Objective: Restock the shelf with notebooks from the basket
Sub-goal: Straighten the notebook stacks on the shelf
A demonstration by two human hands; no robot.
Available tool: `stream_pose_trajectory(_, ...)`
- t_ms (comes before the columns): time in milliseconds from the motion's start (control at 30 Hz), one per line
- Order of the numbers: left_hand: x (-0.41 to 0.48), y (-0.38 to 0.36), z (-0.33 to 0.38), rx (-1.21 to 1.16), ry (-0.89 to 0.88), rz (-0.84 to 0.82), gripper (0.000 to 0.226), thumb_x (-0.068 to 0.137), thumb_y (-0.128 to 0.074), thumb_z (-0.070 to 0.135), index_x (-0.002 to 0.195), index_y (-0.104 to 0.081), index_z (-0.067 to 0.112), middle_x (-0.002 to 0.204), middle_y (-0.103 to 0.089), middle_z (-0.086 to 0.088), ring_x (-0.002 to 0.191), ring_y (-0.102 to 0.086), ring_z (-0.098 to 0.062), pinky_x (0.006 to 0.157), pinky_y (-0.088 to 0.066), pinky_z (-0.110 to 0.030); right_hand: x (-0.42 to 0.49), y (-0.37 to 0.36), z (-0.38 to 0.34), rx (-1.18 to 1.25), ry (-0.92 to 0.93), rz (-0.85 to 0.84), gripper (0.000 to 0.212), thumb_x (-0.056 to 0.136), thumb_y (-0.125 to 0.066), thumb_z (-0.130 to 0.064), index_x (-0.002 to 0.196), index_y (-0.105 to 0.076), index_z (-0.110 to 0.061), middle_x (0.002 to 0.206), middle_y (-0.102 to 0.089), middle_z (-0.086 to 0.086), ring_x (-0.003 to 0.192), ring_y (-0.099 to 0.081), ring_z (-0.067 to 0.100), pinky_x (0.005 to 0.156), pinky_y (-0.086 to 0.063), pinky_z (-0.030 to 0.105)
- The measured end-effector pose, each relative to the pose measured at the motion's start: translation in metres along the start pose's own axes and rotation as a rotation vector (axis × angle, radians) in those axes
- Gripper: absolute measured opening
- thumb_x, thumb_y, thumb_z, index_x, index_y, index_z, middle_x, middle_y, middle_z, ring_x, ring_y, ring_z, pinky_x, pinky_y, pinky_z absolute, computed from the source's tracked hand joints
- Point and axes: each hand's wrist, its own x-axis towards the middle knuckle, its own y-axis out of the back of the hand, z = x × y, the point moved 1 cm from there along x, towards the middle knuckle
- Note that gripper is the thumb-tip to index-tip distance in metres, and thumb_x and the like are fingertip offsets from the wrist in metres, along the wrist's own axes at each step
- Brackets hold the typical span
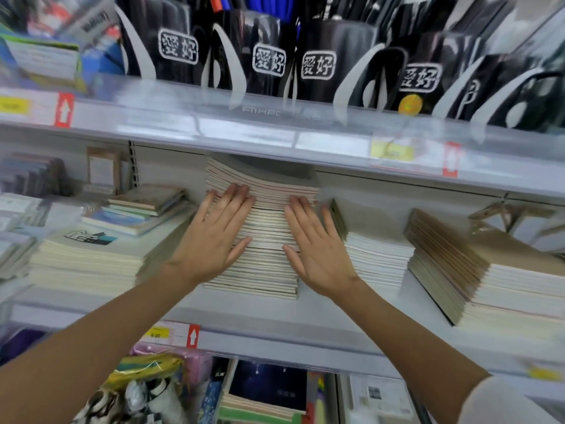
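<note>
A tall stack of thin notebooks [263,240] stands on the middle white shelf [244,310], its top reaching the shelf above. My left hand [214,234] lies flat against the stack's front left, fingers straight. My right hand [315,243] presses flat against the front right side in the same way. Neither hand grips anything. The basket is out of view.
Lower notebook stacks sit left [91,258] and right [376,255], with a brown-covered stack [477,270] farther right. Black pen boxes [269,56] fill the upper shelf. More books and pouches [266,390] sit on the shelf below. Price tags line the shelf edges.
</note>
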Motion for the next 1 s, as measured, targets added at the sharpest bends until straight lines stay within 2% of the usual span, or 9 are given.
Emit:
stream_pose_trajectory(133,0.004,0.026,0.040,-0.234,-0.075,0.024,0.044,0.089,-0.043,0.030,0.128,-0.047,0.009,0.120,-0.062,-0.011,0.103,-0.061,-0.027,0.089,-0.045,-0.037,-0.044,0.022,0.025,0.160,-0.103,-0.012,0.056,0.099,-0.036,-0.029,0.151,-0.024,-0.009,0.160,-0.017,0.011,0.149,-0.013,0.022,0.121,-0.011,0.046)
stream_pose_trajectory(200,0.011,0.034,0.067,-0.332,-0.053,-0.038,0.038,0.087,-0.044,0.029,0.122,-0.046,0.014,0.107,-0.063,-0.004,0.084,-0.064,-0.022,0.071,-0.051,-0.032,-0.070,0.026,0.045,0.223,-0.243,-0.059,0.055,0.100,-0.033,-0.029,0.152,-0.023,-0.015,0.160,-0.016,0.008,0.149,-0.009,0.018,0.121,-0.009,0.041)
stream_pose_trajectory(267,0.017,0.039,0.098,-0.531,0.046,-0.108,0.036,0.089,-0.049,0.026,0.124,-0.046,0.020,0.106,-0.058,0.006,0.081,-0.061,-0.017,0.067,-0.049,-0.029,-0.097,0.027,0.066,0.357,-0.420,-0.080,0.054,0.102,-0.034,-0.031,0.153,-0.019,-0.020,0.161,-0.011,0.001,0.149,-0.003,0.012,0.122,-0.007,0.036)
stream_pose_trajectory(400,0.039,0.038,0.161,-1.218,0.457,-0.186,0.030,0.095,-0.052,0.019,0.124,-0.047,0.029,0.113,-0.055,0.012,0.099,-0.057,-0.005,0.084,-0.048,-0.024,-0.136,0.031,0.103,0.803,-0.858,-0.068,0.060,0.100,-0.039,-0.044,0.153,-0.015,-0.029,0.161,-0.008,-0.011,0.147,-0.008,0.007,0.119,-0.011,0.030)
stream_pose_trajectory(533,0.068,0.006,0.194,-1.374,0.803,-0.279,0.048,0.101,-0.041,0.034,0.146,-0.033,0.018,0.142,-0.043,0.006,0.132,-0.039,-0.012,0.109,-0.029,-0.027,-0.147,0.025,0.125,1.075,-1.125,-0.079,0.066,0.097,-0.034,-0.055,0.154,-0.010,-0.031,0.158,-0.017,-0.013,0.146,-0.016,0.010,0.111,-0.011,0.023)
stream_pose_trajectory(700,0.103,-0.048,0.204,-1.714,1.176,-0.245,0.073,0.093,-0.040,0.061,0.152,-0.023,0.022,0.152,-0.032,0.008,0.141,-0.028,-0.014,0.118,-0.018,-0.036,-0.137,-0.013,0.146,1.363,-1.263,-0.102,0.100,0.071,-0.028,-0.091,0.153,-0.013,-0.035,0.159,-0.012,-0.016,0.146,-0.015,0.006,0.122,-0.009,0.039)
stream_pose_trajectory(767,0.113,-0.087,0.206,-1.795,1.235,-0.272,0.098,0.070,-0.045,0.086,0.149,-0.032,0.029,0.149,-0.041,0.009,0.137,-0.037,-0.016,0.117,-0.023,-0.041,-0.126,-0.022,0.149,1.497,-1.288,-0.079,0.090,0.081,-0.025,-0.083,0.153,-0.015,-0.030,0.158,-0.017,-0.015,0.145,-0.019,0.007,0.122,-0.009,0.038)
stream_pose_trajectory(867,0.116,-0.151,0.214,-1.914,1.209,-0.305,0.100,0.055,-0.048,0.094,0.138,-0.048,0.037,0.139,-0.053,0.010,0.132,-0.045,-0.018,0.114,-0.028,-0.045,-0.116,-0.038,0.149,1.586,-1.309,-0.112,0.089,0.080,-0.019,-0.083,0.154,-0.011,-0.034,0.159,-0.012,-0.015,0.147,-0.014,0.009,0.122,-0.006,0.041)
stream_pose_trajectory(1000,0.125,-0.109,0.222,-1.918,1.175,-0.256,0.106,0.057,-0.043,0.090,0.147,-0.033,0.034,0.151,-0.036,0.012,0.141,-0.031,-0.012,0.119,-0.019,-0.043,-0.116,-0.053,0.151,1.572,-1.297,-0.079,0.084,0.083,-0.018,-0.080,0.153,-0.011,-0.034,0.159,-0.011,-0.016,0.147,-0.009,0.009,0.121,-0.005,0.039)
